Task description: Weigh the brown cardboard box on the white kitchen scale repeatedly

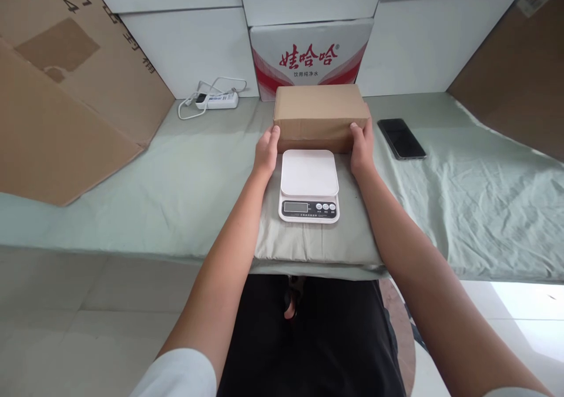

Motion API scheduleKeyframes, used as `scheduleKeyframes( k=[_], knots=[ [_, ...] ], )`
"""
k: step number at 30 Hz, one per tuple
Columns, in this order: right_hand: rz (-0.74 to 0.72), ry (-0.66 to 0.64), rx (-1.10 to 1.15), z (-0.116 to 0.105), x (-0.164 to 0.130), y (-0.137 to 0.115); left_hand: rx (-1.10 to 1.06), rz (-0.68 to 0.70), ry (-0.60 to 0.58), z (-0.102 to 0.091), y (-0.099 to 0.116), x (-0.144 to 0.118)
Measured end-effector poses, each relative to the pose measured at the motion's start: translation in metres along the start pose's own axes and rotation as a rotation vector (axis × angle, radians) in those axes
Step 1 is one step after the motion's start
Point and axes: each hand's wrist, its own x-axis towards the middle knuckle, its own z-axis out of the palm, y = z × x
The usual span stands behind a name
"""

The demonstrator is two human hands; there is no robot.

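A closed brown cardboard box point(318, 103) is gripped between my two hands, just behind a white digital kitchen scale point(309, 174). My left hand point(267, 149) presses on the box's left end, thumb on the front face. At the right end, my right hand point(362, 144) holds it the same way, with the thumb in front and the other fingers mostly hidden behind the side. Nothing lies on the scale's platform, and its display looks blank. Whether the box rests on the cloth or hangs slightly above it, I cannot tell.
A green cloth point(211, 180) covers the table. To the right lies a black phone point(402, 139); at the back left is a white power strip point(217, 100) with a cable. Large cardboard panels point(88, 109) flank both sides. A white and red carton point(311, 50) stands behind.
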Motion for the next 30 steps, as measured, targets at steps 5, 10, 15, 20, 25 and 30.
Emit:
scheduleKeyframes(
  k=[5,10,15,20,25,30],
  knots=[
    [-0.1,0.006,-0.036,-0.002,-0.02,-0.037,0.062,0.127,0.056,-0.003,0.041,-0.012],
    [-0.145,0.022,-0.014,-0.017,-0.072,-0.074,0.088,0.137,0.126,-0.007,0.074,-0.061],
    [-0.104,0.062,-0.015,-0.026,-0.105,-0.07,0.085,0.062,0.169,-0.008,0.081,-0.111],
    [-0.096,0.082,-0.017,-0.027,-0.105,-0.058,0.079,0.015,0.174,-0.011,0.08,-0.122],
    [-0.16,0.104,-0.033,-0.029,-0.107,-0.058,0.069,0.04,0.165,-0.012,0.078,-0.12],
    [-0.17,0.106,-0.013,-0.033,-0.11,-0.052,0.082,-0.036,0.037,-0.013,0.08,-0.122]
  ],
)
